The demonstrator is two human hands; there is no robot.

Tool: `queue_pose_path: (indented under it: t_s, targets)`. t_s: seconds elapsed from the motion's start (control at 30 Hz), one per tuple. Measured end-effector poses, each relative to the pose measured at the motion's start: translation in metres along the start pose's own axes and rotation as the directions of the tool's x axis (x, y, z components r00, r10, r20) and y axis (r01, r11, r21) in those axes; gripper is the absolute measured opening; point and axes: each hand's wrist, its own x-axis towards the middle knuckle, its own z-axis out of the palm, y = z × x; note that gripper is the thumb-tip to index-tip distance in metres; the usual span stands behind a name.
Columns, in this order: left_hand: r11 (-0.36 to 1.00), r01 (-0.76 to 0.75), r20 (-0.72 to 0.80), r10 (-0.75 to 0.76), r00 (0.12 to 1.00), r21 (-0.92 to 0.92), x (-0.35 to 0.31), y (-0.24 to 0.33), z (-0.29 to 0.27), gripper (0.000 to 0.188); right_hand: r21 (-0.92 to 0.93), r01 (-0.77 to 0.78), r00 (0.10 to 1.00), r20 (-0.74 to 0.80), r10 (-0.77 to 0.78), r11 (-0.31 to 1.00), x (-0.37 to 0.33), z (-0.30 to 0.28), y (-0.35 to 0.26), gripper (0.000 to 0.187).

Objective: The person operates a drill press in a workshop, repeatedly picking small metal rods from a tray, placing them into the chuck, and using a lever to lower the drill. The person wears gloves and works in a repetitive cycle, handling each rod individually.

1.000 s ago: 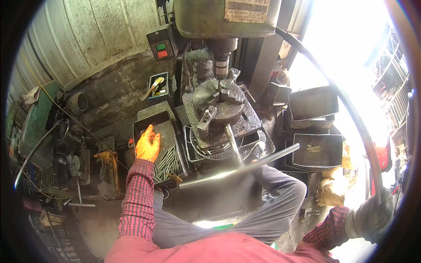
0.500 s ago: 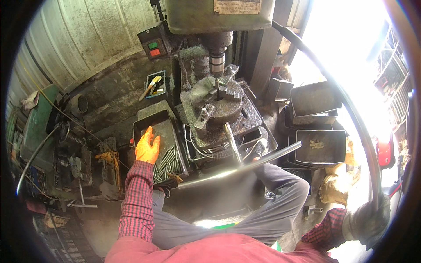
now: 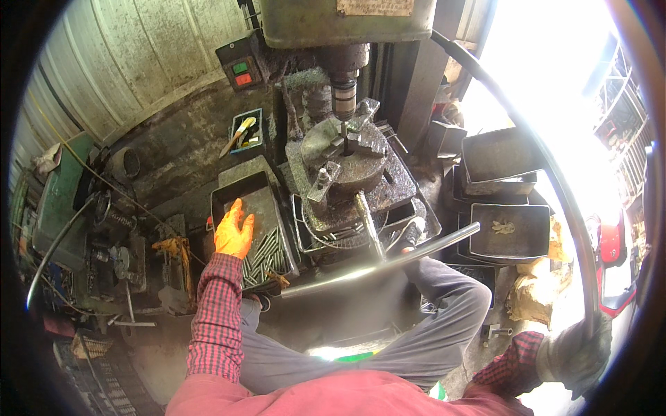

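My left hand (image 3: pixel 234 232), in an orange glove, lies over the left side of a metal bin (image 3: pixel 239 191) with its fingers apart and nothing visibly in them. Short metal rods (image 3: pixel 267 253) lie in the bin beside it. At the lower right my right hand (image 3: pixel 576 357), in a grey glove, is wrapped around the end of a long curved lever (image 3: pixel 548 152) running from the drill press head (image 3: pixel 347 28). Under that head, the drill chuck (image 3: pixel 344 97) points down at a round, chip-covered workholding chuck (image 3: pixel 347 156). Whether the bit touches a workpiece there is unclear.
A shiny bar (image 3: pixel 388 267) crosses in front of my legs. Metal trays (image 3: pixel 510 232) are stacked at the right. Behind the bin sits a small blue box (image 3: pixel 248 132) with a brush. A switch box (image 3: pixel 241 67) with green and red buttons is at the back left.
The view has shifted slightly. My right hand appears a little further left, still around the lever. My left hand stays over the bin with its fingers apart.
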Motion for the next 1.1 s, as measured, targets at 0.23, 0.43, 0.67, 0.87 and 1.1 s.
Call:
queue_pose_path:
  t_s: [0.23, 0.43, 0.67, 0.87, 1.1]
  targets:
    - [1.000, 0.027, 0.017, -0.027, 0.999, 0.006, -0.001, 0.002, -0.002, 0.063, 0.051, 0.000, 0.930, -0.368, 0.019, 0.999, -0.019, 0.048, -0.004, 0.048]
    - [0.999, 0.036, 0.026, -0.037, 0.999, 0.013, -0.003, 0.006, -0.005, 0.062, 0.168, -0.008, 0.940, -0.334, 0.065, 0.986, -0.012, -0.003, -0.009, 0.040]
    - [0.997, 0.071, 0.036, -0.071, 0.997, 0.010, -0.005, 0.011, -0.008, 0.062, 0.548, 0.057, 0.860, -0.452, 0.238, 0.835, 0.001, -0.041, -0.012, 0.030]
    - [0.998, 0.062, 0.038, -0.062, 0.997, 0.008, -0.005, 0.010, -0.008, 0.062, 0.521, -0.004, 0.886, -0.394, 0.244, 0.854, -0.007, -0.034, -0.018, 0.028]
    - [0.999, 0.034, 0.015, -0.034, 0.999, 0.000, -0.002, 0.009, -0.006, 0.062, 0.436, 0.040, 0.855, -0.481, 0.196, 0.899, 0.006, -0.044, -0.014, 0.025]
